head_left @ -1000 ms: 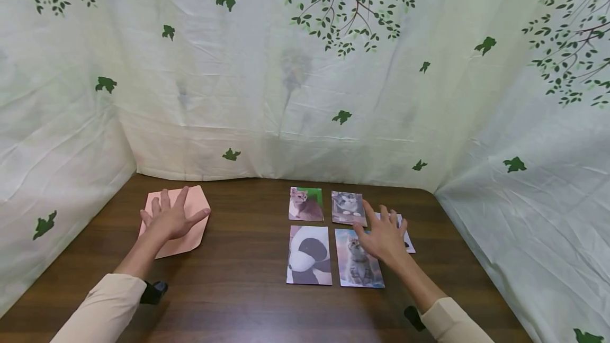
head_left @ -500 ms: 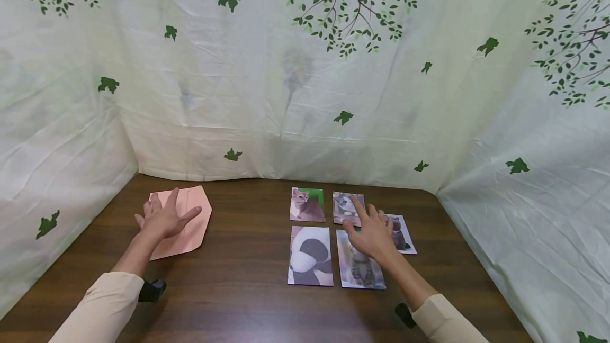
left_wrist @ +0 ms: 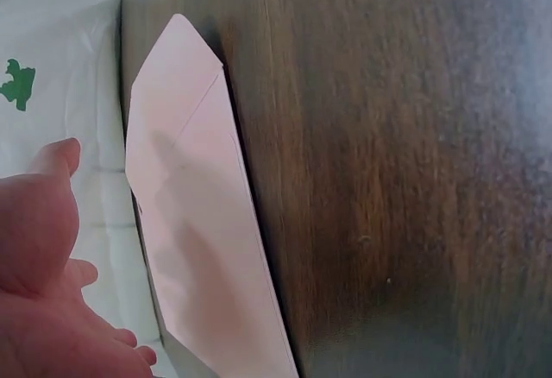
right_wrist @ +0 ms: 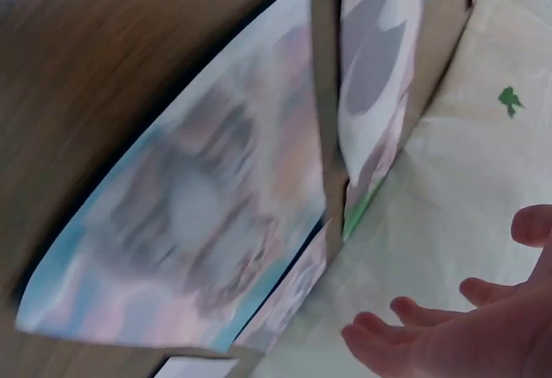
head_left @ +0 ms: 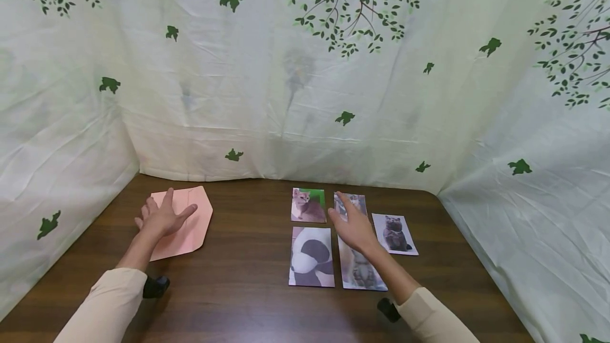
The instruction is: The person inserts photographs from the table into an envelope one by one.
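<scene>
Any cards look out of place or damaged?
Yes: the dark-cat card at right sits outside the two-by-two block of other cards, level with neither row. No damage shows, though the right hand partly covers two in the head view.

Down the middle of the dark wooden table (head_left: 243, 258), a wide lane of bare wood ran between the pink envelope (head_left: 197, 232) on the left and the five picture cards (head_left: 312, 258) on the right, broad enough for a hand to pass. Among the cards only narrow gaps showed, and the right hand (head_left: 356, 231) and its forearm blocked the way down onto the two middle ones, as the left hand (head_left: 161, 222) did above the envelope. A leaf-printed curtain (head_left: 267, 105) closed off the far edge and both sides.
</scene>
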`<action>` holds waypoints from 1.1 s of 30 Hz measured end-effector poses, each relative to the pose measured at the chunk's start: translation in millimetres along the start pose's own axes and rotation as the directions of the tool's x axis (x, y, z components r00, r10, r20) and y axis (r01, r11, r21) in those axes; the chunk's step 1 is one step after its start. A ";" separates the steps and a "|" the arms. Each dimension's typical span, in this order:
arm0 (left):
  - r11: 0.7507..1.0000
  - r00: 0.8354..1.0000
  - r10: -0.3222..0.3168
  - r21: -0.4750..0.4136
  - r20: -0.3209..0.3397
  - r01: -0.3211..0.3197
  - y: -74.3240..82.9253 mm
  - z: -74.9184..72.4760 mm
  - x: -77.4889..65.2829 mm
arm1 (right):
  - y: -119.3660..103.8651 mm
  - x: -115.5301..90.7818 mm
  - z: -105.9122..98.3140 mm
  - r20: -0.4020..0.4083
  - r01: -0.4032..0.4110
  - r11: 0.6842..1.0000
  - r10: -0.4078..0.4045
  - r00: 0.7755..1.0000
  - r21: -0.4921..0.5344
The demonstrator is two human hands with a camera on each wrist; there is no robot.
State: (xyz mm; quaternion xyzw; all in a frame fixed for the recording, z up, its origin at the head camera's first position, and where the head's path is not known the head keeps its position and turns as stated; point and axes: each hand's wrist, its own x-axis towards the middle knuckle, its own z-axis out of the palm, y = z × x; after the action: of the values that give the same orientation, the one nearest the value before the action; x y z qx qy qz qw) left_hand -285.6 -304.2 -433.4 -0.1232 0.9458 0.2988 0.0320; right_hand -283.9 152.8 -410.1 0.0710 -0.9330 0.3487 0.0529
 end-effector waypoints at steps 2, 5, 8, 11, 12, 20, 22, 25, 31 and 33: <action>1.000 1.000 -0.009 -0.010 -0.008 0.009 -1.1 0.9 2.0 | -3.7 1.2 2.5 0.018 -0.032 0.998 0.031 0.999 0.053; 1.000 1.000 -0.014 -0.017 -0.021 0.013 -4.3 2.1 3.4 | -9.0 3.3 6.4 0.041 -0.067 0.989 0.062 0.997 0.129; 1.000 1.000 -0.003 -0.010 -0.029 0.002 -7.3 2.2 1.0 | -13.3 6.3 10.4 0.046 -0.061 0.981 0.054 0.998 0.186; 1.000 1.000 0.016 0.003 -0.022 -0.016 -7.5 0.8 -4.0 | -18.0 9.9 13.0 0.056 -0.061 0.972 0.050 0.997 0.225; 1.000 1.000 0.019 0.008 -0.020 -0.018 -7.3 0.2 -5.1 | -19.4 11.0 13.9 0.062 -0.065 0.969 0.052 0.997 0.238; 1.000 1.000 0.019 0.023 -0.003 -0.019 -6.4 -1.4 -6.8 | -28.9 18.0 22.6 0.191 -0.155 0.878 0.074 0.979 0.453; 1.000 1.000 0.018 0.025 0.000 -0.018 -7.2 -0.7 -6.7 | -30.6 19.9 24.6 0.251 -0.201 0.833 0.078 0.965 0.516; 0.999 1.000 0.016 0.028 0.004 -0.016 -8.6 0.8 -6.0 | -32.4 22.3 26.8 0.323 -0.259 0.776 0.075 0.944 0.575; 0.999 1.000 0.014 0.030 0.008 -0.014 -10.4 4.2 -2.6 | -35.2 22.9 32.0 0.397 -0.330 0.700 0.072 0.915 0.634; 1.000 1.000 0.015 0.028 0.007 -0.015 -10.5 5.0 -1.8 | -36.7 22.6 33.8 0.407 -0.344 0.687 0.076 0.910 0.641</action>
State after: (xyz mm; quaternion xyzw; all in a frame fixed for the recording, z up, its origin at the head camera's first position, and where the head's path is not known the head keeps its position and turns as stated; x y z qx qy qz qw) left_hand -281.3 -309.2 -443.1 -0.1148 0.9506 0.2863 0.0345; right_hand -301.6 101.0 -408.6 0.0372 -0.7264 0.6608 -0.1850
